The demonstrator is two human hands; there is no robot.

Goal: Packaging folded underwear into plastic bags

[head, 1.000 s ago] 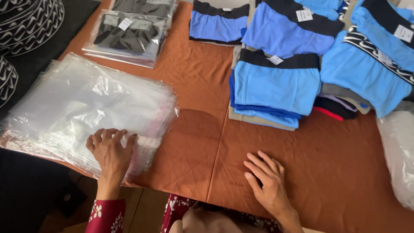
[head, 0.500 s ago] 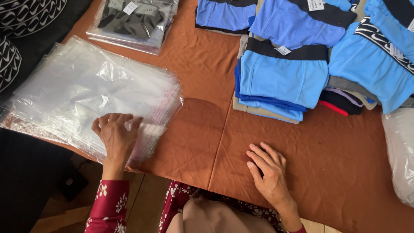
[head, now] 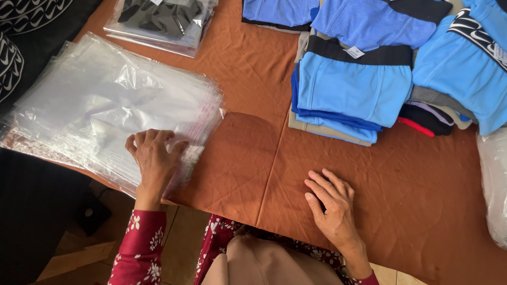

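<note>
left hand (head: 154,161): we see it lying palm down at the lower left of the frame, fingers curled onto the near corner of the stack of clear, flat plastic bags (head: 111,111) — pressing or working at the top sheet, it seems, though we cannot tell whether a sheet is actually pinched.
right hand (head: 332,206): flat on the rust-brown cloth table cover (head: 253,158) at lower centre, fingers together and pointing to the upper left, holding nothing; in our judgement it merely rests there.
bag stack: it fills the left of the frame, its edges fanned out, with pink-edged sealing strips along the right side, nearest the bare middle of the cloth.
filled bags: at the top, left of centre, we see a few clear bags holding dark folded garments (head: 161,21) — already packed, lying apart from the empty ones.
garments: a pile of folded light-blue briefs with a black waistband (head: 354,89) sits at upper right, over darker blue and beige pieces, more blue piles beside it.
right edge: a bulging clear plastic sack (head: 494,184), contents unclear.
</note>
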